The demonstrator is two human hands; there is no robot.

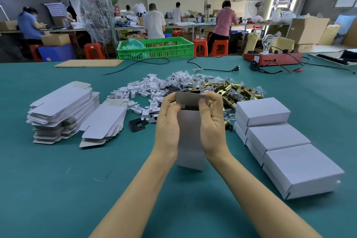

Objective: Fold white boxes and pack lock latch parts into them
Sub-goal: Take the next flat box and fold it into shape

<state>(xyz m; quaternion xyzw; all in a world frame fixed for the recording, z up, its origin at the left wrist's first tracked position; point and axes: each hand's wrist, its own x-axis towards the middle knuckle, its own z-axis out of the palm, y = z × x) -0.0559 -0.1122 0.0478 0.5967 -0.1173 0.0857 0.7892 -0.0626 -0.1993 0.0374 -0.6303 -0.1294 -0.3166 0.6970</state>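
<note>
Far left I see the stack of flat box blanks (pixel 61 110) lying on the green table (pixel 58 179), well apart from my hands. Next comes my left hand (pixel 167 121), fingers curled round the left edge of the white box (pixel 190 137) I'm folding, thumb pressed on its face near the top. The box stands between both hands above the table, its long axis running away from me, its near end open, its top flap (pixel 191 99) bent over at the far end. My right hand (pixel 212 121) clamps the opposite edge, thumb pinching the flap's corner. Both hands are equally near; I judge the flap tuck comes next, and it lies at the fingertips' end. The brass lock latches (pixel 231 91) are piled just beyond the box, slightly nearer my right hand. Finished closed boxes (pixel 278 139) line the right side.
</note>
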